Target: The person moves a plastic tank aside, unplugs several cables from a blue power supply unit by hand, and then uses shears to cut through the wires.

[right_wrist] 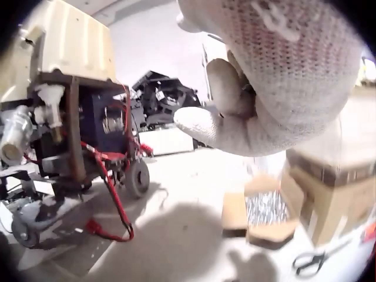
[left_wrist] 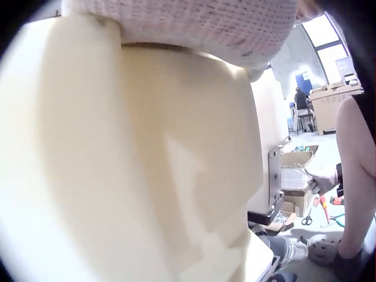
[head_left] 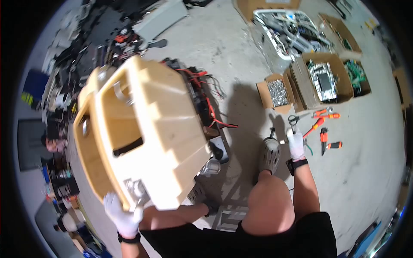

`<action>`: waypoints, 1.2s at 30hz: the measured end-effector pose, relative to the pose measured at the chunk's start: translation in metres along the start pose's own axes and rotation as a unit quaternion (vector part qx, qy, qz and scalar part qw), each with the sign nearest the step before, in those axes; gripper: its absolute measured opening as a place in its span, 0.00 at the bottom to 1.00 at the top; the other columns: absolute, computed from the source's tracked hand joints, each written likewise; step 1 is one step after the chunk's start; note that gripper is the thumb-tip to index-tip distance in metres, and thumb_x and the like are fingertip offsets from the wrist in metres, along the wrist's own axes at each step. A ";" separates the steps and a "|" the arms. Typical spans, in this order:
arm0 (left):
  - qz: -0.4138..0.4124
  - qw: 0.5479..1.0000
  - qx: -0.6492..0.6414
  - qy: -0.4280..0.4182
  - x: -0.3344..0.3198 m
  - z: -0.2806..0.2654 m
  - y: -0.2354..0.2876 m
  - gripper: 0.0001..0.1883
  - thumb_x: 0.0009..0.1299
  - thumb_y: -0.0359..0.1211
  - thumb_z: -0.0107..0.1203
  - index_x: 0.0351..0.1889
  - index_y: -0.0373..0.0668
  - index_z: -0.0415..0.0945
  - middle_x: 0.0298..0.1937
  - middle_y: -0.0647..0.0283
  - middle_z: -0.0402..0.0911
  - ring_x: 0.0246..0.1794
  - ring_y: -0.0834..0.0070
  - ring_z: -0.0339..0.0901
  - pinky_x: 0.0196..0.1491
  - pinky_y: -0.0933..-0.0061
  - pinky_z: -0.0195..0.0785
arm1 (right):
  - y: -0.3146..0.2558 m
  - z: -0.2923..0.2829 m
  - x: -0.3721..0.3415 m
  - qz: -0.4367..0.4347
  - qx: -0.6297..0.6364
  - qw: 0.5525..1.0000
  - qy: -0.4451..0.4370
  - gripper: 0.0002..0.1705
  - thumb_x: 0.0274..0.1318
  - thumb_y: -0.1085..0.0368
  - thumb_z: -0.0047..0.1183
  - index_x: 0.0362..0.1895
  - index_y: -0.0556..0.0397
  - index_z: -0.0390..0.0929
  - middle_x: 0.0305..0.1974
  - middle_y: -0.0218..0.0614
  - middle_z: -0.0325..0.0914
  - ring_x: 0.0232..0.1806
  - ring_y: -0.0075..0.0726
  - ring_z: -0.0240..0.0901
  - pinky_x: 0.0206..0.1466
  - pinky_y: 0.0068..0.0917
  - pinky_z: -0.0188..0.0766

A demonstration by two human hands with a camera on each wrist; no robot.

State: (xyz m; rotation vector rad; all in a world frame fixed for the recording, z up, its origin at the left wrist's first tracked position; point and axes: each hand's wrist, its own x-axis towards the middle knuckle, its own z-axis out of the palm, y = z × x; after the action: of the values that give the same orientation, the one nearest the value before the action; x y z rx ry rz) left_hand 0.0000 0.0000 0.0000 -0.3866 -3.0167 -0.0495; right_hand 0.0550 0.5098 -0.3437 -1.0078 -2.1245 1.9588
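A large cream plastic housing (head_left: 167, 129) with square openings stands tilted on the left in the head view. My white-gloved left hand (head_left: 121, 215) grips its near lower edge, thumb on one side and fingers on the other. In the left wrist view the housing's pale wall (left_wrist: 194, 147) fills most of the picture, with the glove across its top edge. My gloved right hand (head_left: 296, 145) hangs in the air on the right, its fingers (right_wrist: 200, 126) loosely bent with nothing seen between them. Scissors (head_left: 293, 119) lie on the floor just past it.
A wheeled metal frame with red cables (right_wrist: 108, 182) stands beneath the housing. To the right sit a small carton of screws (head_left: 277, 92), a box of circuit boards (head_left: 322, 81) and a bin of metal parts (head_left: 292, 32). Screwdrivers (head_left: 317, 124) and pliers (head_left: 323, 139) lie on the floor.
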 end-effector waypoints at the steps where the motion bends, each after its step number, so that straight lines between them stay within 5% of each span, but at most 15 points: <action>1: 0.032 0.999 0.016 0.021 0.001 0.008 0.007 0.19 0.51 0.43 0.64 0.24 0.40 0.66 0.26 0.52 0.68 0.30 0.52 0.67 0.37 0.54 0.59 | 0.001 -0.013 -0.002 -0.025 -0.001 0.999 -0.028 0.27 0.58 0.43 0.64 0.37 0.56 0.75 0.29 0.27 0.69 0.29 0.20 0.63 0.27 0.25 0.70; 2: 0.034 0.999 0.011 -0.009 0.010 0.014 0.019 0.22 0.50 0.44 0.64 0.23 0.41 0.62 0.25 0.53 0.63 0.29 0.50 0.64 0.36 0.53 0.57 | 0.003 -0.025 0.004 -0.065 -0.026 0.996 -0.047 0.20 0.64 0.51 0.59 0.37 0.58 0.77 0.27 0.28 0.72 0.28 0.21 0.68 0.25 0.27 0.68; 3: 0.039 0.997 -0.011 0.071 -0.007 -0.010 -0.018 0.21 0.52 0.44 0.65 0.23 0.41 0.64 0.25 0.54 0.66 0.29 0.51 0.65 0.36 0.53 0.57 | -0.105 0.005 -0.001 -0.173 -0.026 0.984 -0.038 0.20 0.64 0.51 0.59 0.37 0.58 0.77 0.27 0.28 0.72 0.28 0.21 0.68 0.25 0.27 0.68; 5: 0.051 0.995 -0.031 0.074 -0.011 -0.022 -0.020 0.21 0.53 0.45 0.65 0.23 0.41 0.66 0.24 0.55 0.67 0.30 0.52 0.67 0.37 0.54 0.59 | -0.228 0.013 -0.061 -0.120 -0.185 0.968 -0.118 0.15 0.66 0.59 0.54 0.37 0.61 0.78 0.25 0.31 0.73 0.29 0.22 0.72 0.28 0.28 0.68; 8: 0.067 0.991 -0.063 0.093 -0.012 -0.033 -0.022 0.22 0.56 0.48 0.65 0.22 0.41 0.70 0.24 0.54 0.72 0.30 0.52 0.71 0.38 0.55 0.62 | -0.333 0.050 -0.102 -0.324 -0.308 0.886 -0.122 0.17 0.65 0.59 0.49 0.42 0.63 0.79 0.33 0.57 0.79 0.37 0.62 0.76 0.42 0.43 0.72; 11: 0.074 0.992 -0.077 0.073 -0.015 -0.045 -0.028 0.24 0.56 0.53 0.67 0.23 0.41 0.74 0.26 0.52 0.76 0.32 0.52 0.76 0.37 0.54 0.68 | -0.386 0.127 -0.129 -0.350 -0.375 0.848 -0.138 0.25 0.67 0.48 0.46 0.41 0.59 0.80 0.42 0.61 0.79 0.47 0.69 0.74 0.50 0.53 0.70; 15: 0.016 0.996 -0.082 0.002 -0.022 -0.051 -0.032 0.30 0.53 0.61 0.68 0.24 0.41 0.78 0.26 0.53 0.77 0.32 0.55 0.79 0.37 0.56 0.72 | -0.352 0.203 -0.111 -0.424 -0.319 0.838 -0.127 0.27 0.72 0.48 0.39 0.40 0.61 0.79 0.44 0.64 0.79 0.50 0.70 0.74 0.53 0.56 0.70; 18: 0.064 0.989 -0.070 0.116 -0.021 -0.035 -0.048 0.33 0.51 0.65 0.67 0.24 0.41 0.79 0.26 0.52 0.79 0.31 0.55 0.80 0.36 0.56 0.73 | -0.307 0.215 -0.127 -0.209 -0.228 0.948 -0.075 0.30 0.74 0.51 0.31 0.43 0.65 0.78 0.44 0.68 0.78 0.53 0.75 0.71 0.55 0.58 0.67; 21: 0.085 0.987 -0.059 0.121 -0.020 -0.051 -0.054 0.36 0.49 0.68 0.67 0.24 0.40 0.79 0.27 0.52 0.80 0.31 0.54 0.80 0.36 0.55 0.73 | -0.223 0.222 -0.100 -0.300 -0.382 0.872 -0.066 0.33 0.73 0.46 0.29 0.40 0.61 0.79 0.42 0.67 0.80 0.52 0.71 0.75 0.58 0.55 0.71; 23: 0.047 0.996 -0.066 0.039 -0.019 -0.057 -0.049 0.36 0.50 0.68 0.66 0.24 0.40 0.79 0.27 0.51 0.79 0.32 0.54 0.80 0.38 0.55 0.73 | -0.209 0.213 -0.089 -0.253 -0.450 0.827 -0.222 0.33 0.74 0.43 0.30 0.43 0.60 0.78 0.41 0.65 0.80 0.50 0.70 0.77 0.53 0.52 0.76; 24: 0.068 0.990 -0.087 0.094 -0.022 -0.054 -0.048 0.37 0.50 0.68 0.66 0.24 0.39 0.79 0.27 0.50 0.79 0.32 0.53 0.80 0.38 0.54 0.73 | -0.248 0.211 -0.137 -0.017 -0.220 0.953 -0.208 0.34 0.75 0.41 0.33 0.47 0.62 0.76 0.38 0.61 0.81 0.43 0.65 0.80 0.42 0.51 0.80; 27: 0.061 0.991 -0.082 0.088 -0.024 -0.069 -0.044 0.37 0.49 0.68 0.67 0.24 0.39 0.79 0.27 0.50 0.79 0.31 0.52 0.79 0.38 0.54 0.73 | -0.155 0.215 -0.026 -0.251 -0.392 0.846 -0.260 0.33 0.74 0.40 0.35 0.51 0.60 0.74 0.37 0.50 0.80 0.38 0.53 0.80 0.34 0.46 0.81; 28: 0.066 0.991 -0.072 0.094 -0.023 -0.075 -0.044 0.37 0.50 0.68 0.67 0.23 0.38 0.78 0.26 0.48 0.79 0.30 0.52 0.79 0.36 0.54 0.72 | -0.184 0.212 -0.057 -0.249 -0.390 0.847 -0.263 0.33 0.74 0.40 0.35 0.51 0.60 0.74 0.37 0.50 0.80 0.38 0.53 0.80 0.34 0.46 0.81; 31: 0.048 0.992 -0.089 0.072 -0.017 -0.108 -0.038 0.37 0.50 0.67 0.67 0.22 0.37 0.78 0.25 0.47 0.78 0.29 0.51 0.79 0.35 0.54 0.72 | -0.238 0.212 -0.112 0.129 0.036 0.972 -0.196 0.29 0.74 0.39 0.37 0.52 0.50 0.76 0.40 0.36 0.78 0.39 0.41 0.77 0.39 0.45 0.81; 36: 0.022 0.997 -0.063 0.044 0.003 -0.128 -0.036 0.37 0.50 0.67 0.68 0.27 0.36 0.81 0.28 0.46 0.81 0.31 0.51 0.81 0.37 0.55 0.73 | -0.255 0.200 -0.146 0.018 -0.084 0.968 -0.236 0.28 0.74 0.40 0.38 0.48 0.50 0.77 0.33 0.35 0.78 0.32 0.36 0.76 0.35 0.42 0.78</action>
State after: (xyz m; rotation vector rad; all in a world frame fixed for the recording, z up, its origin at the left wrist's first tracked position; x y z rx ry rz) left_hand -0.0004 -0.0401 0.1268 -0.4480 -2.9255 -0.2480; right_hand -0.0295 0.2726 -0.0927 -0.6448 -2.5645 2.2488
